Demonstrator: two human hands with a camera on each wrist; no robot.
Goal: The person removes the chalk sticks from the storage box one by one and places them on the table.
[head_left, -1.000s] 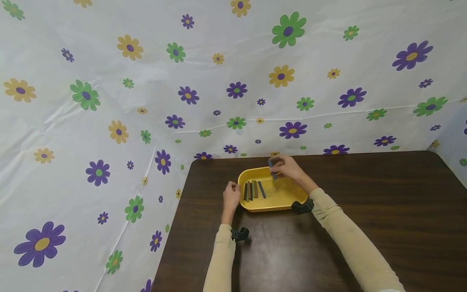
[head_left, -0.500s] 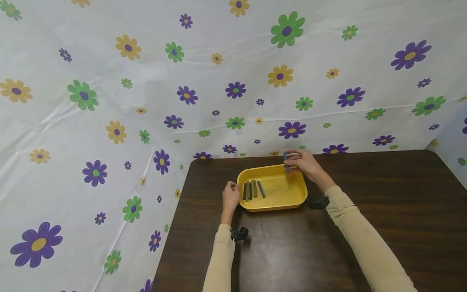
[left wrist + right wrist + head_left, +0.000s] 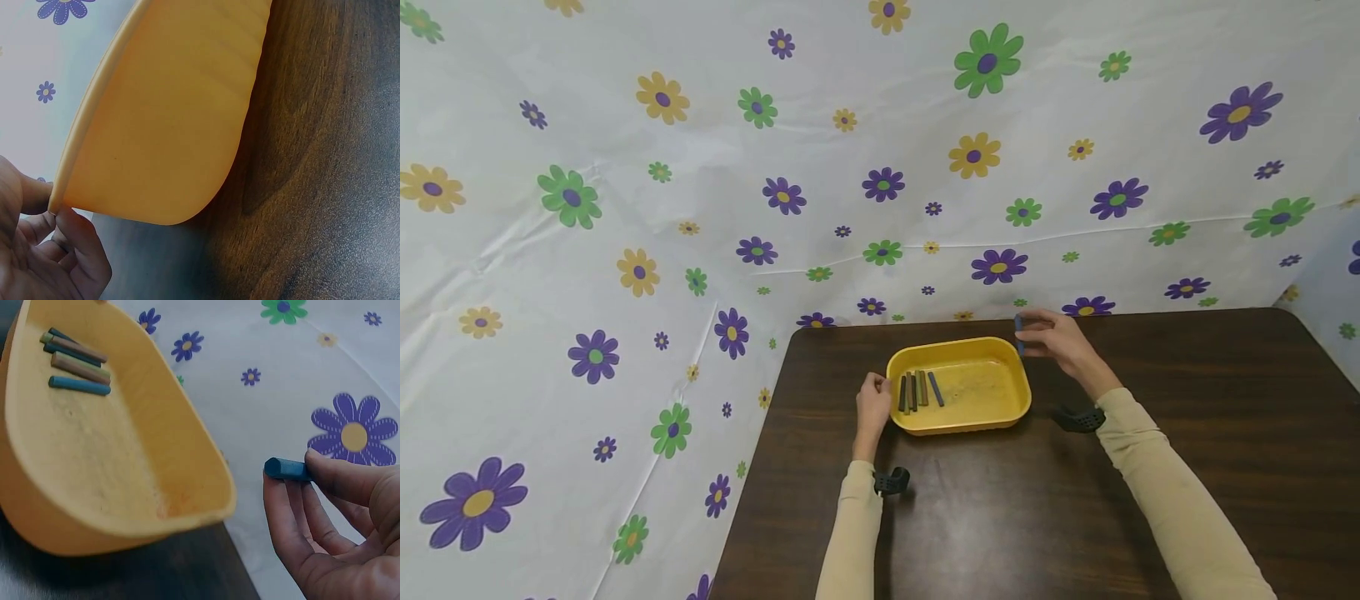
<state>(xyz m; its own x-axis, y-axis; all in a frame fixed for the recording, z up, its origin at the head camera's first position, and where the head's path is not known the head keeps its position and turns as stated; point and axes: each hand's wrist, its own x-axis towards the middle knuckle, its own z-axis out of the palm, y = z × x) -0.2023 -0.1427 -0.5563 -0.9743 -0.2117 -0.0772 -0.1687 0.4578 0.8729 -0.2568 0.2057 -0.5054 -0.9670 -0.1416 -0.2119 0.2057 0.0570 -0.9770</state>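
Note:
A yellow plastic tray (image 3: 973,425) stands on the dark wooden table. My left hand (image 3: 873,410) pinches its left rim, thumb on one side and fingers on the other, as the left wrist view shows. Just beyond the tray's right end, my right hand (image 3: 1060,340) holds a blue chalk stick (image 3: 287,469) between thumb and fingertips, clear of the rim. Inside the tray, several chalk sticks (image 3: 80,367) in brown, green and dark tones lie side by side at the left end. Another blue chalk stick (image 3: 936,389) lies slightly apart from them, to their right.
White sheeting (image 3: 715,208) printed with purple, green and yellow flowers hangs behind the table and at its left. The brown table top (image 3: 1195,400) extends to the right and in front of the tray. A black wrist camera (image 3: 891,481) sits on the left wrist.
My right hand has moved right with the blue chalk stick, from over the tray to past its right rim. The left hand keeps its pinch on the left rim.

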